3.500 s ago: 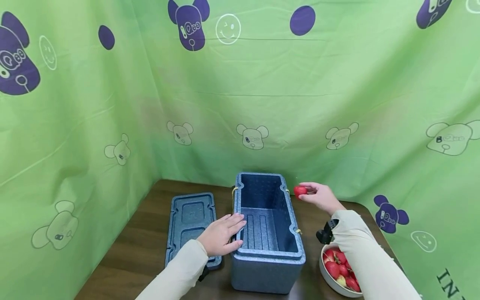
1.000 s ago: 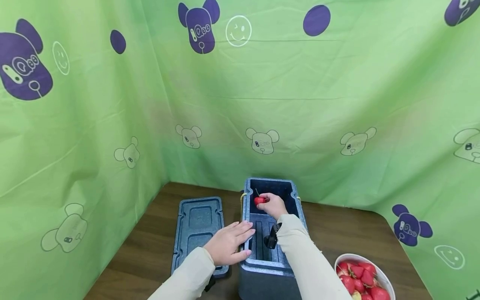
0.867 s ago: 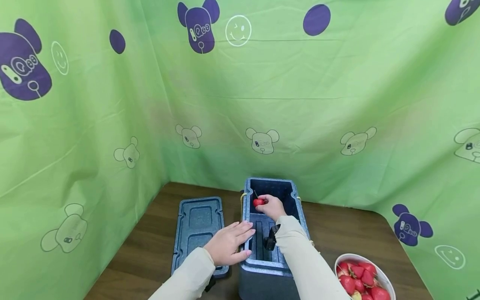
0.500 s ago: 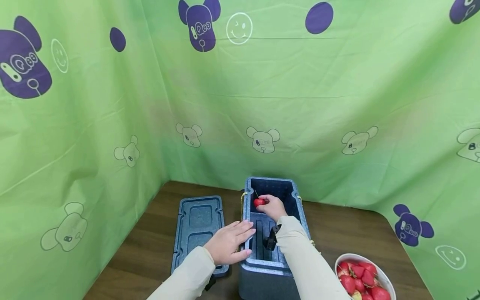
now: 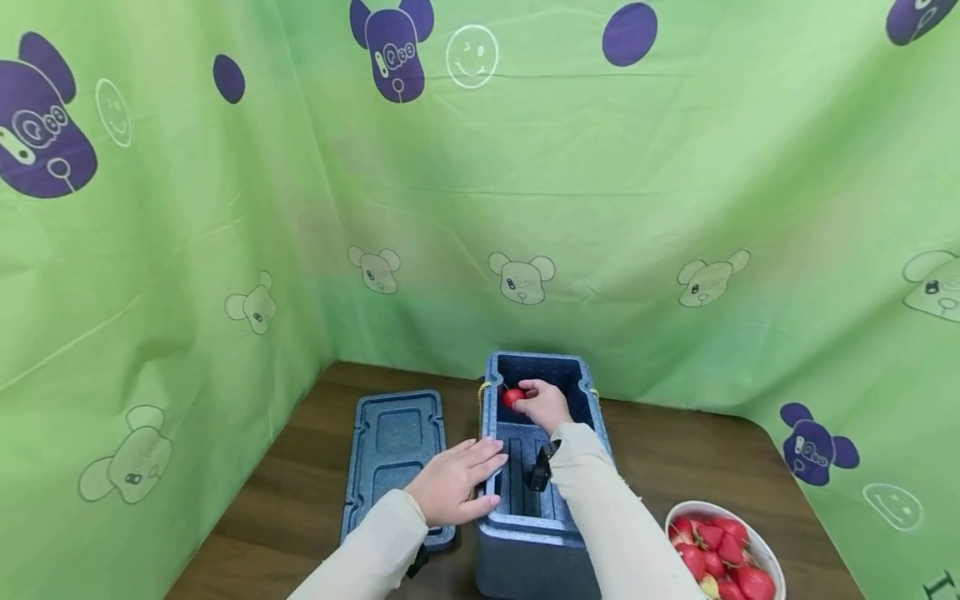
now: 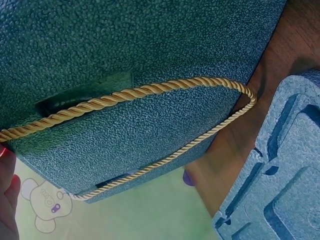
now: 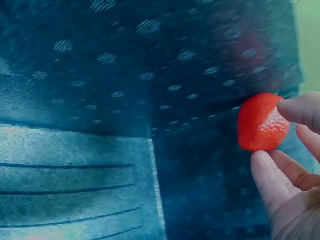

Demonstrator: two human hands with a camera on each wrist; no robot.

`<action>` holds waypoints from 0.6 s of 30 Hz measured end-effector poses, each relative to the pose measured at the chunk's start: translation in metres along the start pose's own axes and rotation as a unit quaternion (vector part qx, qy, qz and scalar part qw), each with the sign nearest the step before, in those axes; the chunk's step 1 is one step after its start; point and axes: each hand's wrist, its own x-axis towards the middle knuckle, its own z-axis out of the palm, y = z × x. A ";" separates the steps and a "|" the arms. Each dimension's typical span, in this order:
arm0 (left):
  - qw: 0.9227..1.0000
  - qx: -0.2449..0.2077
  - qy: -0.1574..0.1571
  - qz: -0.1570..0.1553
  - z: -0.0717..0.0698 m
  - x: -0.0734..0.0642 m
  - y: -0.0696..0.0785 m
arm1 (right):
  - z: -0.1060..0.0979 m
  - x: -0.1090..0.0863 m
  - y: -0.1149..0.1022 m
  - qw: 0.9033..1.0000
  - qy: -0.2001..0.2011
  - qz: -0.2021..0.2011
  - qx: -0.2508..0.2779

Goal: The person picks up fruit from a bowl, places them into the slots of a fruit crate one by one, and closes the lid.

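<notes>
My right hand (image 5: 547, 407) is inside the far half of a blue-grey foam box (image 5: 540, 575). Thumb and fingers pinch a glossy red fruit (image 7: 263, 122), roundish and cherry-like, with a thin dark stem. In the right wrist view the fruit hangs beside the dotted inner wall (image 7: 107, 57), above the ribbed step (image 7: 65, 180). My left hand (image 5: 453, 483) lies with straight fingers on the box's left rim, holding nothing. Only some fingertips of that hand show at the left wrist view's edge, near the yellow rope handle (image 6: 150, 89).
The box's lid (image 5: 397, 442) lies on the brown table (image 5: 270, 500) to the left. At the right front stands a white bowl (image 5: 770, 558) with several red fruits, mostly strawberries, and a pale one. A green printed cloth (image 5: 600, 217) closes off the back and sides.
My right hand has carried the red fruit from right of the box into its far half, with a slight shift away in the last half second. The left hand stays on the rim.
</notes>
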 end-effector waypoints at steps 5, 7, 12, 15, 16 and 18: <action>1.000 -0.007 -0.010 -0.008 0.000 0.001 0.002 | -0.013 -0.003 -0.010 1.000 -0.008 -0.009 -0.028; 1.000 -0.007 -0.015 -0.010 0.001 0.002 0.003 | -0.019 -0.004 -0.013 0.999 -0.016 -0.007 -0.033; 0.999 -0.029 -0.022 -0.019 0.002 0.004 0.005 | -0.035 -0.010 -0.023 0.996 -0.080 0.002 0.034; 0.999 -0.039 -0.019 -0.024 0.003 0.002 0.005 | -0.050 -0.015 -0.030 0.991 -0.121 -0.017 0.051; 0.999 -0.039 -0.016 -0.025 0.003 0.001 0.004 | -0.056 -0.016 -0.031 0.990 -0.126 -0.028 0.048; 0.999 -0.036 -0.007 -0.023 0.004 -0.001 0.004 | -0.069 -0.019 -0.033 0.989 -0.135 -0.047 0.048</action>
